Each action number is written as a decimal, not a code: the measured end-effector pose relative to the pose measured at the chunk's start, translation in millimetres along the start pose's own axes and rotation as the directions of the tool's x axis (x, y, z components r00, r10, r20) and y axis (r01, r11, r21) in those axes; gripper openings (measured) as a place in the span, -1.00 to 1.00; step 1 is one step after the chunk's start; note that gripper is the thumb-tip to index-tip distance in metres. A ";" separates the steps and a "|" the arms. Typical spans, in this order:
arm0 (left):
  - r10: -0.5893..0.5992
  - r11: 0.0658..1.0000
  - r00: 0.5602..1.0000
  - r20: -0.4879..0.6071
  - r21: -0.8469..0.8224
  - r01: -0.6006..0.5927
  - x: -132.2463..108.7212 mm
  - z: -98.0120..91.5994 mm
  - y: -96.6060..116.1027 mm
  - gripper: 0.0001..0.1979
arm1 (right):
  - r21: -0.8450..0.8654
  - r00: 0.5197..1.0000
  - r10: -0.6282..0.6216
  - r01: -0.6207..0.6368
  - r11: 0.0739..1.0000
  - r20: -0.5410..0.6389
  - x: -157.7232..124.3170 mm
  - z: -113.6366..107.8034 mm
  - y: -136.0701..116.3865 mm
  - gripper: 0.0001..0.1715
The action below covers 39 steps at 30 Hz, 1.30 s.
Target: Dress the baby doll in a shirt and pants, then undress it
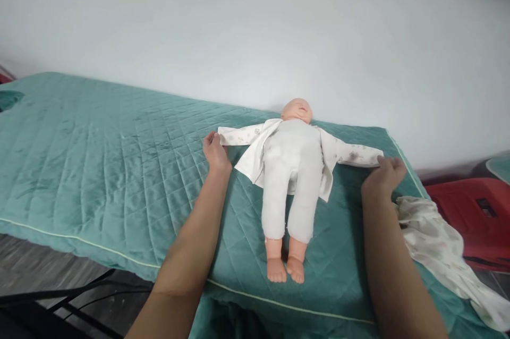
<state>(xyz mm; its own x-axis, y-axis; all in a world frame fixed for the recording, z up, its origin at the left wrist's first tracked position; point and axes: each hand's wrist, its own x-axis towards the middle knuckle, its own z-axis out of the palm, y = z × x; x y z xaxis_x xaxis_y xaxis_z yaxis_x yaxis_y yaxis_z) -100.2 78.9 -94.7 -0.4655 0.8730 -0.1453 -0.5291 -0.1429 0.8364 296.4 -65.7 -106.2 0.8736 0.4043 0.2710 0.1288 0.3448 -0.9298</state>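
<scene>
Your left hand [215,152] sits at the end of one sleeve of the shirt [255,150], fingers drawn narrow on the cuff. Your right hand [383,175] is curled at the end of the other sleeve and touches it, but its fingers hide the cuff, so I cannot tell whether it pinches the cloth.

The doll [292,169] lies on its back between your hands, to the right of your left hand and to the left of your right. Its head points away from you and its feet toward you. The shirt is open under it, and the sleeves are spread in a line from hand to hand, across the doll's length.

All this rests on the bed [99,158]. Nothing lies between either hand and the doll. A loose cloth [434,243] is heaped just beside your right forearm, on its outer side. A red stool [470,206] stands beyond that, off the bed.
</scene>
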 end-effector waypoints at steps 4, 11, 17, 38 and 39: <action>0.261 0.933 0.965 0.005 0.255 -0.254 -21.1 -10.8 -1.3 -0.74 | -0.269 0.979 -0.197 0.202 0.942 0.043 -42.2 10.4 -11.2 -0.25; 0.309 0.544 0.832 0.460 0.632 -0.552 -68.8 -40.9 -6.7 -0.65 | -0.419 0.883 -0.020 0.243 0.875 0.469 -139.0 14.1 -38.2 -0.32; 0.130 0.227 0.746 0.653 0.713 -0.663 -92.4 -52.5 2.1 -0.77 | -0.553 0.895 0.131 0.144 0.820 0.427 -173.8 -8.6 -54.4 -0.26; 0.013 0.966 0.863 0.506 0.216 -0.142 -110.5 -56.6 7.5 -0.78 | -0.634 0.901 0.190 0.113 0.765 0.390 -165.2 -4.1 -54.8 -0.36; 0.039 0.961 0.877 0.479 0.224 -0.165 -108.3 -56.9 5.1 -0.81 | -0.654 0.895 0.197 0.128 0.746 0.400 -164.7 -3.5 -55.7 -0.36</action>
<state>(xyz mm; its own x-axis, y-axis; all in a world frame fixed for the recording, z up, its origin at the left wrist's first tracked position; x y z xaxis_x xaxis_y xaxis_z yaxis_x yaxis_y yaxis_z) -92.9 -42.9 -104.8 -0.0892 0.9833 0.1587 -0.2724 -0.1774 0.9457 147.0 -154.5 -100.0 0.6196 0.7687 0.1588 0.5144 -0.2449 -0.8218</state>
